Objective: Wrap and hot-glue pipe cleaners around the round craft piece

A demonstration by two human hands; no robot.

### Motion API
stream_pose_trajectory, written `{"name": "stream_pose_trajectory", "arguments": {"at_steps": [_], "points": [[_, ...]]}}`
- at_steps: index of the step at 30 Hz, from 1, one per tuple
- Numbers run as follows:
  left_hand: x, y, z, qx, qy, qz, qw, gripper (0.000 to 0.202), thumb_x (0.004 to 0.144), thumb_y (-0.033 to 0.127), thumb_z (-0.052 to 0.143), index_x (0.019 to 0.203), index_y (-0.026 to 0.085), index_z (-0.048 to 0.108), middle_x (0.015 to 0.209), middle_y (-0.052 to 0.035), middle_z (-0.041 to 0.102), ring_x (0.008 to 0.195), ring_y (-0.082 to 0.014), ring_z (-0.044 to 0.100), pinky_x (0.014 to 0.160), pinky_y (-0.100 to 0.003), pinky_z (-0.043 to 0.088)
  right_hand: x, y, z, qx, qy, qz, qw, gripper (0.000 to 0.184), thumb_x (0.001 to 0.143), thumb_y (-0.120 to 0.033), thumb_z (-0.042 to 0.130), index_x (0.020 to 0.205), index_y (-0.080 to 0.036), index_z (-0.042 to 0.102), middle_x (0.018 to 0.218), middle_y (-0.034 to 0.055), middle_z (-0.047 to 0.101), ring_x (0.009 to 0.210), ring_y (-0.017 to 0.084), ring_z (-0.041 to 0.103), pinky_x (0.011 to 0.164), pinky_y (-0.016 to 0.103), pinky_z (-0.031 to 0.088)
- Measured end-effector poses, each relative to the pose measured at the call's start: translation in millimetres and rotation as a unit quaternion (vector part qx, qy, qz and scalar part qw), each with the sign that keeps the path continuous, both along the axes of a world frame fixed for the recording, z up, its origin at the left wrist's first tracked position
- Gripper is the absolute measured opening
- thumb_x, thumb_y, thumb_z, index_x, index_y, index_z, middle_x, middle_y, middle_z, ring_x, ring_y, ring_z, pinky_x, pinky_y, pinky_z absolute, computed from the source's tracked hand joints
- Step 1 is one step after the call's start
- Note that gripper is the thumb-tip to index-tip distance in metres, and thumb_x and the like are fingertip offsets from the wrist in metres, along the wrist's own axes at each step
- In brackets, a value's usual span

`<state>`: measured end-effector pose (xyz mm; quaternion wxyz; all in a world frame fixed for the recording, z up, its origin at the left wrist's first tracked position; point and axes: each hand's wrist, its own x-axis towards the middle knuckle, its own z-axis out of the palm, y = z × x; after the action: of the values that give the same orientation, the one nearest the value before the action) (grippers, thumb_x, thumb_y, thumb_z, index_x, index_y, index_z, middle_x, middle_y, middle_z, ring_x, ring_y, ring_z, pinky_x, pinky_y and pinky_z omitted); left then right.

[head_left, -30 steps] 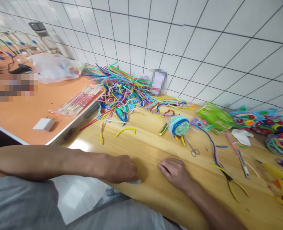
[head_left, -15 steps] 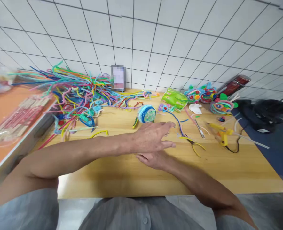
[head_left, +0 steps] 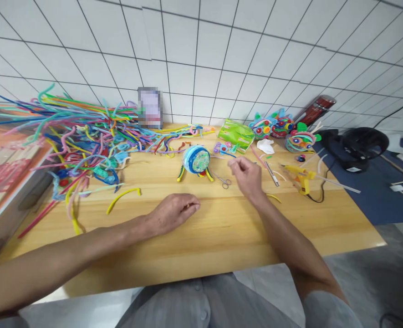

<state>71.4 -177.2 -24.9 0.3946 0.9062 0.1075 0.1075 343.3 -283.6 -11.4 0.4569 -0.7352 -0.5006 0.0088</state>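
Note:
My left hand [head_left: 174, 212] is over the front middle of the wooden table, its fingers curled together and nothing showing in them. Farther right, my right hand [head_left: 248, 178] has its fingers drawn into a pinch; whatever may be between them is hidden. It covers most of the yellow-handled pliers, one handle [head_left: 274, 197] of which pokes out beside the wrist. Between and beyond my hands stands a round blue-and-green pipe-cleaner figure [head_left: 197, 159] on yellow and dark legs. Small scissors [head_left: 225, 183] lie between the figure and my right hand.
A heap of coloured pipe cleaners [head_left: 102, 132] covers the back left, with a yellow piece [head_left: 122, 198] nearer me. Along the back stand a green packet [head_left: 235, 134] and several decorated figures [head_left: 302, 139]. At right lie a craft knife [head_left: 272, 174] and yellow glue gun [head_left: 300, 177].
My crossed hands have come apart: the left moved left and its spread fingers curled in, the right moved right and forward over the pliers. The scissors have come into view. My view shifted right.

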Motion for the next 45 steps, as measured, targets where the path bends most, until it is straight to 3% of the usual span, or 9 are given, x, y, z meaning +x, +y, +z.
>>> {"name": "stream_pose_trajectory", "arguments": {"at_steps": [6,14,21,28,31,34,37,41,45], "points": [[4,-2,-26.0,0.051,-0.023,-0.034,0.998,0.027,0.11,0.025,0.052,0.103,0.017,0.076,0.091,-0.0055,0.081,0.077,-0.0161,0.072,0.074,-0.025,0.051,73,24,-5.4,-0.277,-0.126,-0.142,0.942,0.02,0.099,-0.032,0.064,0.101,-0.02,0.079,0.104,0.0092,0.082,0.1,0.025,0.073,0.09,0.034,0.052],[7,-3,-59.4,0.127,-0.087,-0.073,0.985,0.032,0.114,0.025,0.048,0.101,0.018,0.077,0.091,-0.0057,0.082,0.084,-0.0184,0.075,0.081,-0.028,0.054,88,37,-30.2,-0.35,-0.147,-0.169,0.91,0.025,0.097,-0.022,0.058,0.11,-0.017,0.079,0.122,0.0198,0.08,0.119,0.032,0.072,0.101,0.04,0.053],[8,-1,-59.1,0.113,-0.086,-0.07,0.987,0.03,0.113,0.028,0.052,0.101,0.019,0.077,0.091,-0.006,0.082,0.083,-0.0178,0.076,0.08,-0.027,0.053,96,36,-28.4,-0.288,-0.122,-0.174,0.934,0.021,0.097,-0.027,0.055,0.089,-0.021,0.073,0.103,0.0156,0.081,0.106,0.029,0.073,0.094,0.037,0.054],[8,0,-48.4,-0.008,-0.073,-0.078,0.994,0.023,0.11,0.027,0.056,0.104,0.018,0.077,0.099,-0.0091,0.082,0.093,-0.0186,0.075,0.088,-0.026,0.053,78,13,10.8,-0.01,-0.101,-0.207,0.973,0.035,0.099,-0.055,0.05,0.104,-0.025,0.068,0.105,0.0119,0.078,0.094,0.031,0.074,0.092,0.05,0.06],[7,1,-45.3,-0.148,-0.08,-0.021,0.986,0.037,0.113,0.042,0.053,0.097,0.016,0.074,0.091,-0.0079,0.077,0.085,-0.0173,0.07,0.081,-0.026,0.053,53,-2,14.9,0.089,-0.202,-0.155,0.963,0.023,0.097,-0.054,0.065,0.09,-0.033,0.073,0.091,0.011,0.079,0.087,0.036,0.077,0.081,0.053,0.059],[7,2,-42.8,-0.35,-0.099,0.035,0.931,0.065,0.108,0.075,0.046,0.1,0.015,0.071,0.093,-0.0081,0.075,0.074,-0.0147,0.065,0.07,-0.026,0.052,18,-12,6.6,0.074,-0.318,0.061,0.943,0.019,0.106,-0.042,0.06,0.095,-0.037,0.075,0.084,0.0082,0.08,0.076,0.03,0.077,0.067,0.047,0.056],[9,2,-41.7,-0.494,-0.093,0.014,0.864,0.085,0.093,0.096,0.047,0.105,0.015,0.069,0.1,-0.0113,0.078,0.07,-0.0142,0.066,0.064,-0.027,0.054,-18,-16,-2.8,0.073,-0.396,0.231,0.885,0.026,0.109,-0.024,0.052,0.106,-0.034,0.075,0.083,0.0043,0.082,0.075,0.025,0.078,0.069,0.044,0.056],[9,1,-41.1,-0.483,-0.026,-0.017,0.875,0.076,0.088,0.091,0.065,0.092,0.015,0.072,0.083,-0.0047,0.077,0.07,-0.0133,0.066,0.075,-0.027,0.056,-43,-16,-5.4,0.11,-0.408,0.275,0.864,0.029,0.105,-0.01,0.056,0.119,-0.029,0.071,0.089,0.0034,0.084,0.082,0.023,0.079,0.079,0.041,0.059],[5,1,-36.7,-0.457,-0.05,-0.021,0.888,0.081,0.097,0.091,0.05,0.092,0.015,0.077,0.07,-0.0036,0.071,0.079,-0.018,0.069,0.086,-0.03,0.055,-40,-18,-2.2,0.11,-0.413,0.279,0.86,0.03,0.105,-0.008,0.054,0.119,-0.028,0.071,0.09,0.005,0.084,0.084,0.023,0.078,0.078,0.04,0.058]]}}
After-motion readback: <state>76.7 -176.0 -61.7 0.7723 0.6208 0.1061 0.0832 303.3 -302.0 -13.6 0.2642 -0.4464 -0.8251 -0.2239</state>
